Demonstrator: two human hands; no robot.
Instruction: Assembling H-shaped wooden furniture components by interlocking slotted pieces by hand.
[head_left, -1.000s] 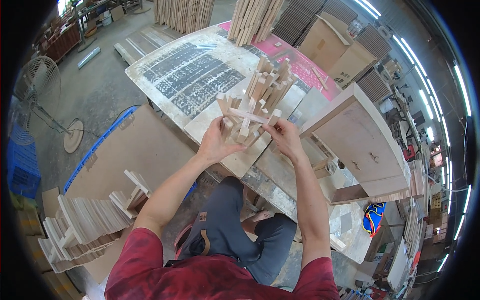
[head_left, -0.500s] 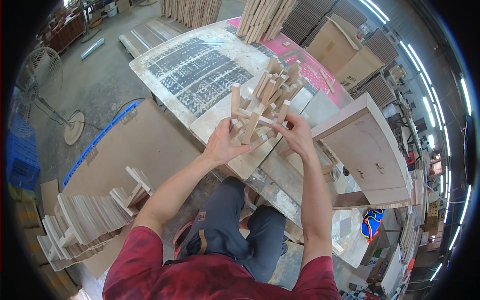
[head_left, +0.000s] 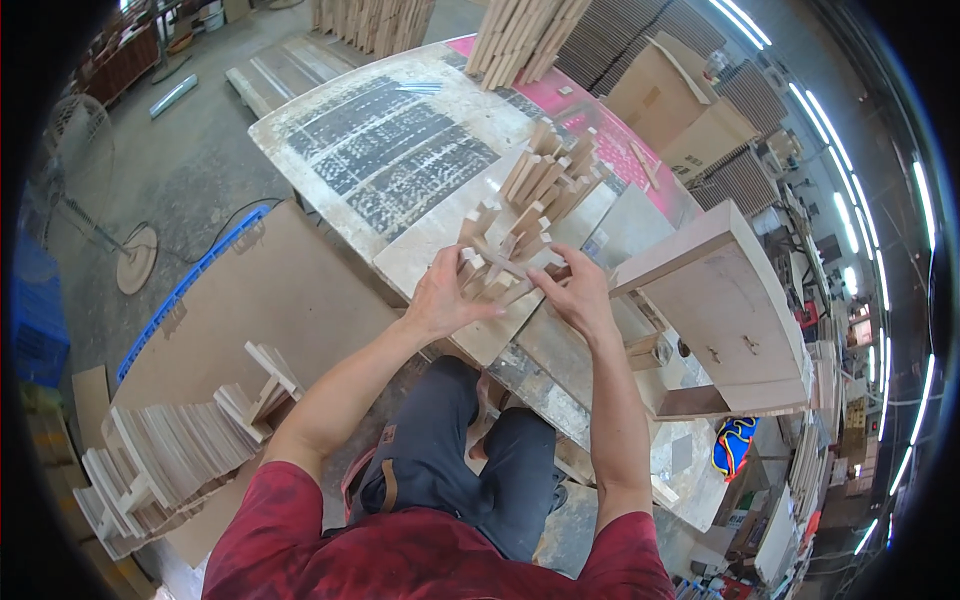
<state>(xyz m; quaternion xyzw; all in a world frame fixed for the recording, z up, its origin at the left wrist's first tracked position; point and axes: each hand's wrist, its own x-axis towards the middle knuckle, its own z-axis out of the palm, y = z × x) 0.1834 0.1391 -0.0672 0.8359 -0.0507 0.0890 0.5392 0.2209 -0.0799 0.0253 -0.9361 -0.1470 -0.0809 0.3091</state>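
Note:
Both of my hands hold one small frame of pale wooden sticks (head_left: 497,259), low over the near end of the workbench board. My left hand (head_left: 438,297) grips its left end, with the thumb stretched along the near side. At the opposite end my right hand (head_left: 577,291) pinches the wood between thumb and fingers. Just beyond my hands stands a cluster of similar stick pieces (head_left: 553,178), their square ends pointing up. How the held frame touches those nearest it is partly hidden by my fingers.
A large curved wooden panel piece (head_left: 715,300) stands close to my right forearm. To my left, a brown board (head_left: 260,290) carries stacked wooden slats (head_left: 175,450). Upright stick bundles (head_left: 520,40) and cartons (head_left: 655,90) are at the back. A standing fan (head_left: 135,258) is far left.
The held wooden frame has come down and tilted, from raised with its sticks upright to low beside the cluster. Both hands moved with it and keep their hold.

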